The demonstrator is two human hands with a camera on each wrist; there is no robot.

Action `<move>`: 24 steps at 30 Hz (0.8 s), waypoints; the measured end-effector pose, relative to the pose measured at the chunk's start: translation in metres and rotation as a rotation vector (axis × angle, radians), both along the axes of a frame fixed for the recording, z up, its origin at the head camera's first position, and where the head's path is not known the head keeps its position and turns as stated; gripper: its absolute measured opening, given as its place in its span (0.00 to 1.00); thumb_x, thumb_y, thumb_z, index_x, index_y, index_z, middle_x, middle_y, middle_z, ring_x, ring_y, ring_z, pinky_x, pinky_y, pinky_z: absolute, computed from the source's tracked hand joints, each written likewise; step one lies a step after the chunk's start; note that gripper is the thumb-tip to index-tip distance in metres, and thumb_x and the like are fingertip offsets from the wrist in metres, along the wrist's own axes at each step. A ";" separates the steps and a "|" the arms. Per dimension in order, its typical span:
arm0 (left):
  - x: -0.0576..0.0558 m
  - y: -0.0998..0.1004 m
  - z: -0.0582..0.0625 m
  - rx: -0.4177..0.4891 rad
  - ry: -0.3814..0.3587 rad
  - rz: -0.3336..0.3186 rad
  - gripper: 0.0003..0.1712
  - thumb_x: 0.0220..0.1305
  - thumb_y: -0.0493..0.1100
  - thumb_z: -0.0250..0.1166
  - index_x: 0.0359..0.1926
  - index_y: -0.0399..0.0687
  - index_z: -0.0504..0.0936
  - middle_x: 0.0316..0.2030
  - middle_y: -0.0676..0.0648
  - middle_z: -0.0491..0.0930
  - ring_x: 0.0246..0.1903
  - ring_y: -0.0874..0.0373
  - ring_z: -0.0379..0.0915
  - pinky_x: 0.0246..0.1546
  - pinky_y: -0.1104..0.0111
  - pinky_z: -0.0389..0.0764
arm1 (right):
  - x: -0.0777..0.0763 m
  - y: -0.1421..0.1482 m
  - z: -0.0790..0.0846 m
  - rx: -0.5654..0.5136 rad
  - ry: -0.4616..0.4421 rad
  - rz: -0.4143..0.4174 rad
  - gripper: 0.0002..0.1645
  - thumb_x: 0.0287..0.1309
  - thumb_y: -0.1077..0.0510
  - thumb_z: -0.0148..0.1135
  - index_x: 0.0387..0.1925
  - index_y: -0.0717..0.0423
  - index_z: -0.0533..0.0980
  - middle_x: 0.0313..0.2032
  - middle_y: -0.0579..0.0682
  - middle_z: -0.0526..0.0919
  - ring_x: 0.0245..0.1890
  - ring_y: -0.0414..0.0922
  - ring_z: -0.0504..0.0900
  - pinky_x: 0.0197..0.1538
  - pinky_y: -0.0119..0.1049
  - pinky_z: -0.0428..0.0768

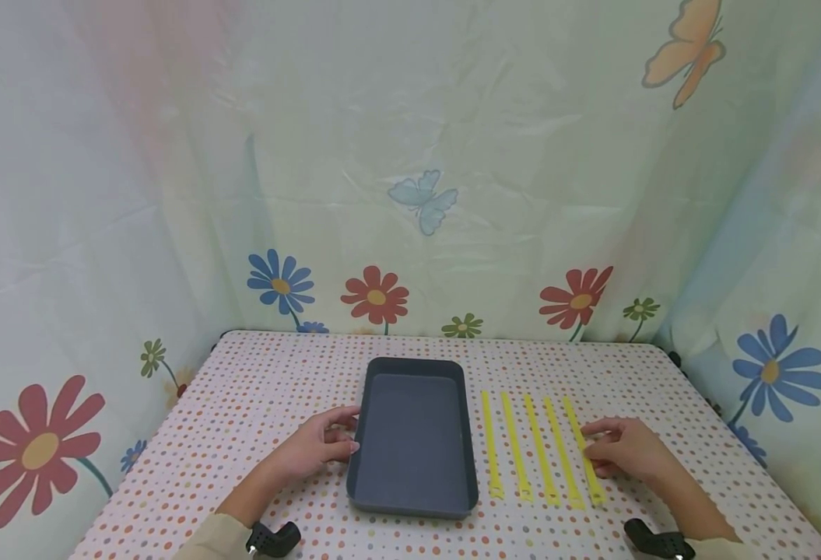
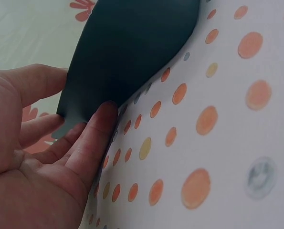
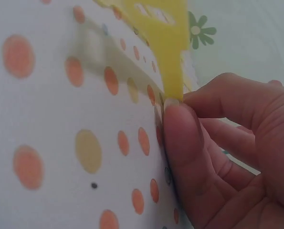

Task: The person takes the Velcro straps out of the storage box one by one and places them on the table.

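Observation:
My left hand (image 1: 312,447) is at the left side of a dark grey rectangular tray (image 1: 413,443). Its fingertips touch the tray's outer wall (image 2: 132,43) in the left wrist view, with the thumb low near the tabletop. To the right of the tray, several thin yellow straps (image 1: 514,447) lie side by side, lengthwise, their wider slotted ends toward me. The rightmost yellow strap (image 1: 595,491) is by my right hand (image 1: 627,449). In the right wrist view, thumb and index finger pinch the edge of that strap (image 3: 168,43); the other fingers are bent behind.
A white dotted cloth covers the table (image 1: 298,513). Printed curtains (image 1: 410,117) with flowers and butterflies enclose the back and both sides. Each wrist wears a black strap device, the left device (image 1: 273,539) and the right device (image 1: 655,539).

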State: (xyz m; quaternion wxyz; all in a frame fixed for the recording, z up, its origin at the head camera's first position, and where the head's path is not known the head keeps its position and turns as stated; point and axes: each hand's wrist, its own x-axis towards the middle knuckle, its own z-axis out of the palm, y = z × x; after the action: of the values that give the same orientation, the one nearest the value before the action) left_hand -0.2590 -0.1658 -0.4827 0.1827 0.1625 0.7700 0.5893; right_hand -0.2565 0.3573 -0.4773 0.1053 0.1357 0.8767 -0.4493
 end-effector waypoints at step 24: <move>0.002 0.001 0.001 -0.012 -0.007 0.023 0.40 0.71 0.40 0.66 0.77 0.38 0.60 0.66 0.32 0.70 0.49 0.56 0.80 0.46 0.63 0.86 | 0.000 0.008 -0.005 -0.066 0.002 0.008 0.33 0.56 0.65 0.74 0.62 0.72 0.74 0.30 0.51 0.86 0.27 0.44 0.86 0.32 0.39 0.88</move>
State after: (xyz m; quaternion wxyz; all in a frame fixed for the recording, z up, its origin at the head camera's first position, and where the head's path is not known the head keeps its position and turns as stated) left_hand -0.2569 -0.1644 -0.4815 0.1796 0.1504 0.7748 0.5873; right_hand -0.2567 0.3652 -0.4825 0.1107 0.1283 0.8621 -0.4775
